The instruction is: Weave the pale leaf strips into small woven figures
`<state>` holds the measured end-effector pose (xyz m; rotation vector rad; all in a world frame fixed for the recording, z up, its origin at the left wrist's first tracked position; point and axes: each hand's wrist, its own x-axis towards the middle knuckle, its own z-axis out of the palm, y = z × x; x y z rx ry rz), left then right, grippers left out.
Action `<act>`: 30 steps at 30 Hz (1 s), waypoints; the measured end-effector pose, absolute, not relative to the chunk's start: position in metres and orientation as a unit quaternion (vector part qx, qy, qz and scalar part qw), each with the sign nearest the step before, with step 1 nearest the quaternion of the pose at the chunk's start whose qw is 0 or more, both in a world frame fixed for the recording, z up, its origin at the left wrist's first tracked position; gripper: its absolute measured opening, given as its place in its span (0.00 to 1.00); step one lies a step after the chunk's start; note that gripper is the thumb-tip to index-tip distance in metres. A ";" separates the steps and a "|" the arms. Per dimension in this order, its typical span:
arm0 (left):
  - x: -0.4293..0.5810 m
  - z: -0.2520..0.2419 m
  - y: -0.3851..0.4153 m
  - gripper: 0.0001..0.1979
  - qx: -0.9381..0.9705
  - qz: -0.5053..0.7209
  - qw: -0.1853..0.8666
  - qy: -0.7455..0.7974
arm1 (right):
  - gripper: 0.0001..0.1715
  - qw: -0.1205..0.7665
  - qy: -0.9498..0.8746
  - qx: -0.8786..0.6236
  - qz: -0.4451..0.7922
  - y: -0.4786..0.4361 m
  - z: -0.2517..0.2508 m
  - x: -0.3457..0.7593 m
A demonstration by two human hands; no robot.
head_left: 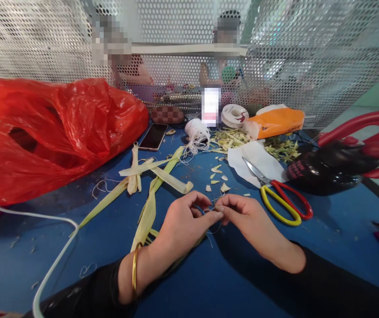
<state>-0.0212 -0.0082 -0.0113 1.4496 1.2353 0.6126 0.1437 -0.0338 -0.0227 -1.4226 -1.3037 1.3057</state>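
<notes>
Fingertip to fingertip, my left hand [189,216] and my right hand [247,216] meet low in the middle of the view. Both are closed in a pinch on a thin white thread [210,240], whose loose end hangs below the fingers; anything else between the fingertips is too small to make out. Pale green corn husk strips [146,212] lie left of my left hand, some passing behind the wrist. Other dried husk pieces [134,172] lie crossed further back. Beyond my fingers are small cut husk scraps [224,187].
Scissors [269,182] with red and yellow handles rest partly on white paper [255,161], right. A red plastic bag [76,128] fills the left; a white cable [56,260] runs in front. At the back are a phone [154,136], thread ball [197,132] and perforated screen [182,26].
</notes>
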 end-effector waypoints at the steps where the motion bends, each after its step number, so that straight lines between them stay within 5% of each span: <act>1: -0.021 -0.012 -0.009 0.08 0.628 0.249 0.522 0.521 | 0.10 0.393 -0.516 -0.563 0.513 -0.034 -0.023 0.144; 6: -0.022 -0.014 -0.008 0.09 0.642 0.275 0.498 0.513 | 0.10 0.388 -0.525 -0.569 0.499 -0.034 -0.024 0.144; 13: -0.019 -0.014 -0.013 0.10 0.536 0.237 0.593 0.552 | 0.10 0.379 -0.553 -0.578 0.466 -0.036 -0.023 0.142; 30: -0.021 -0.022 -0.011 0.11 0.613 0.285 0.520 0.522 | 0.08 0.367 -0.609 -0.562 0.423 -0.043 -0.023 0.139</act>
